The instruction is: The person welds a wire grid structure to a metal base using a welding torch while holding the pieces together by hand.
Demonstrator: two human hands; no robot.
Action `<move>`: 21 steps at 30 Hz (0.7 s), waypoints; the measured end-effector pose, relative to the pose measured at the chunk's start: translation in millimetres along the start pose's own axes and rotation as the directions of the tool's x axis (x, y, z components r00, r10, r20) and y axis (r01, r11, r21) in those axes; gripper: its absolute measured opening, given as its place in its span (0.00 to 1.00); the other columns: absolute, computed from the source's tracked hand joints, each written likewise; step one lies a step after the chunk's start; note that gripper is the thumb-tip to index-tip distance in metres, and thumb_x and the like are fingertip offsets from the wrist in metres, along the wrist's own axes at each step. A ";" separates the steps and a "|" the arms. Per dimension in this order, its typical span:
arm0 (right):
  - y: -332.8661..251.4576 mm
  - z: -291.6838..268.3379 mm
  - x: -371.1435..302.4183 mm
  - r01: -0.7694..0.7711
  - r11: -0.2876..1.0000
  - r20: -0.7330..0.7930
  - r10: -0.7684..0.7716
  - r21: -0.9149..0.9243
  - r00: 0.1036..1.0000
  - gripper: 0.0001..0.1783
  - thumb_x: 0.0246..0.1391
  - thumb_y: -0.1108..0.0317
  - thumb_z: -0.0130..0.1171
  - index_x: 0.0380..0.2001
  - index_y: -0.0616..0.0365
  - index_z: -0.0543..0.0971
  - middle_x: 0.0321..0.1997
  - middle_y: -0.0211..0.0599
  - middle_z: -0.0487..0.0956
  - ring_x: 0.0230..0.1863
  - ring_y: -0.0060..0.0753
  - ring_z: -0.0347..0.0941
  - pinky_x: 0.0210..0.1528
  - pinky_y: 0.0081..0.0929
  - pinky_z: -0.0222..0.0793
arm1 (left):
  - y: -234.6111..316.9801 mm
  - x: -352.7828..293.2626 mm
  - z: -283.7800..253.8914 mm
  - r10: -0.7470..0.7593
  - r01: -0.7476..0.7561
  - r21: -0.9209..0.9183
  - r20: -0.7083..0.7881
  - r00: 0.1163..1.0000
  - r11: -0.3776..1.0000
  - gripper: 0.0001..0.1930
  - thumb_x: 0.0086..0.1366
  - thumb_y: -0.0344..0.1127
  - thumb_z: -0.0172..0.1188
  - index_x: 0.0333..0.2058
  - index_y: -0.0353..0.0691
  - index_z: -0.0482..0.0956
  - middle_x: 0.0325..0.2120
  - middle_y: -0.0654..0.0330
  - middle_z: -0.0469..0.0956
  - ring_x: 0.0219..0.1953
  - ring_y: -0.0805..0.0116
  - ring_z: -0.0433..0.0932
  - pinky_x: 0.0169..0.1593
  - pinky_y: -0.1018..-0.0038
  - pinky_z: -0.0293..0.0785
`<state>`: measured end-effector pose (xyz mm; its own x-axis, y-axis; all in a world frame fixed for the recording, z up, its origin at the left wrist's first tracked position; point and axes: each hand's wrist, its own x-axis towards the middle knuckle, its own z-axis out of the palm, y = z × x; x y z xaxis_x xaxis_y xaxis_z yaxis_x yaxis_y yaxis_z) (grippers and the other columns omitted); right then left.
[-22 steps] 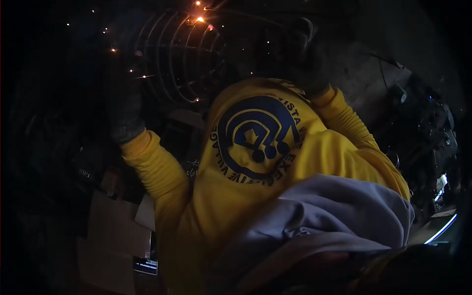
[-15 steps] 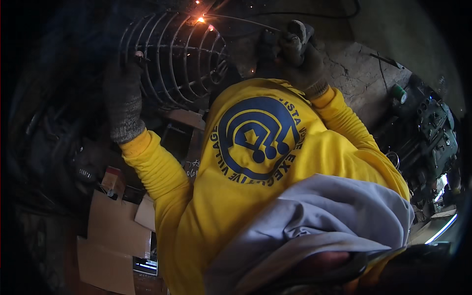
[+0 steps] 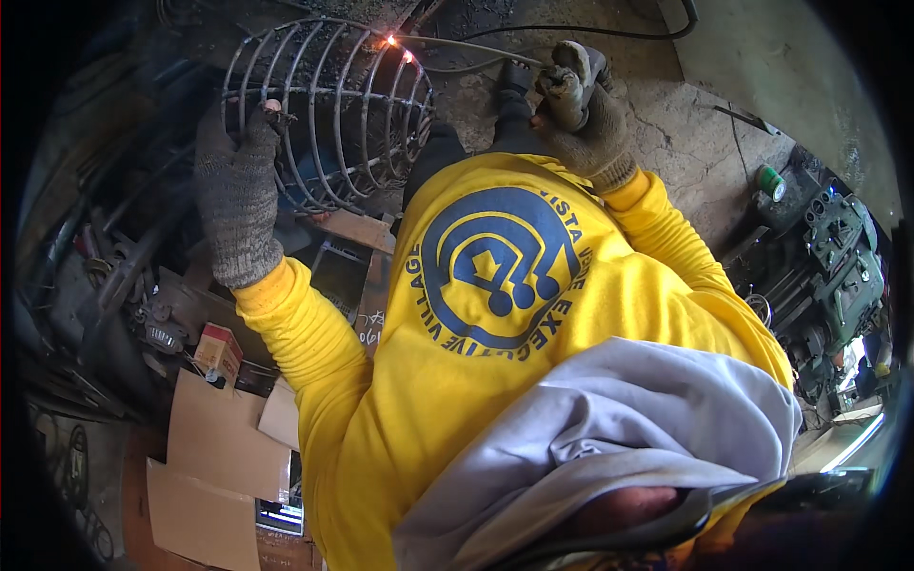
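Observation:
A rounded cage of welded metal bars point(image 3: 340, 114) stands at the upper left. My left hand point(image 3: 238, 186), in a worn grey knit glove with one bare fingertip showing, is closed on the cage's left side. My right hand point(image 3: 588, 119), gloved the same way, is closed round an electrode holder that the glove mostly hides. From it a thin welding rod point(image 3: 466, 45) reaches left to the cage's upper right rim. At the rod's tip a small orange glow point(image 3: 391, 41) burns, with a second hot spot just below it on the bars.
Cardboard sheets point(image 3: 228, 428) and a small red-and-tan box point(image 3: 218, 354) lie at the lower left. A black cable point(image 3: 609, 34) runs along the top. Dark green machinery point(image 3: 843, 257) and a green can point(image 3: 771, 183) stand at the right, beside cracked concrete floor point(image 3: 681, 143).
The bright arc and flying sparks have died down to a small glow, and the whole scene looks lighter. Both hands stay almost in place; the cage has shifted slightly left.

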<state>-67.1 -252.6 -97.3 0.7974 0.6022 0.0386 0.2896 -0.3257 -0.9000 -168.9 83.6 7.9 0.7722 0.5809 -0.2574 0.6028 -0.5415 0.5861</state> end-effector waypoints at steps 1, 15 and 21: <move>0.5 0.3 -0.6 -0.031 0.999 0.006 0.031 0.041 1.000 0.24 0.44 0.67 0.72 0.47 0.58 0.80 0.40 0.46 0.82 0.42 0.41 0.82 0.43 0.32 0.76 | 1.0 -1.8 -1.0 -0.015 0.016 0.040 -0.024 1.000 0.999 0.21 0.67 0.44 0.60 0.50 0.33 0.75 0.43 0.49 0.79 0.45 0.57 0.77 0.53 0.66 0.70; 10.0 -1.8 -3.3 -0.158 0.987 0.018 0.158 0.016 0.987 0.25 0.44 0.62 0.71 0.46 0.60 0.79 0.41 0.50 0.82 0.42 0.45 0.82 0.46 0.32 0.77 | 9.7 -5.1 2.5 0.070 -0.064 0.093 -0.071 0.995 0.994 0.35 0.61 0.48 0.68 0.59 0.30 0.68 0.51 0.45 0.77 0.50 0.55 0.78 0.56 0.66 0.70; -8.8 -1.9 17.8 0.312 0.912 -0.012 -0.327 -0.268 0.945 0.24 0.52 0.64 0.63 0.54 0.44 0.78 0.55 0.48 0.78 0.46 0.45 0.78 0.45 0.32 0.77 | 9.6 -8.6 3.8 0.083 -0.076 0.078 -0.096 0.992 0.994 0.30 0.60 0.44 0.70 0.55 0.33 0.72 0.46 0.52 0.80 0.44 0.62 0.80 0.48 0.71 0.74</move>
<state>-54.5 -240.4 -87.9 0.6651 0.6667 0.3363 0.6546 -0.3039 -0.6922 -169.0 71.1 12.8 0.7965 0.5898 -0.1329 0.5565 -0.6294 0.5424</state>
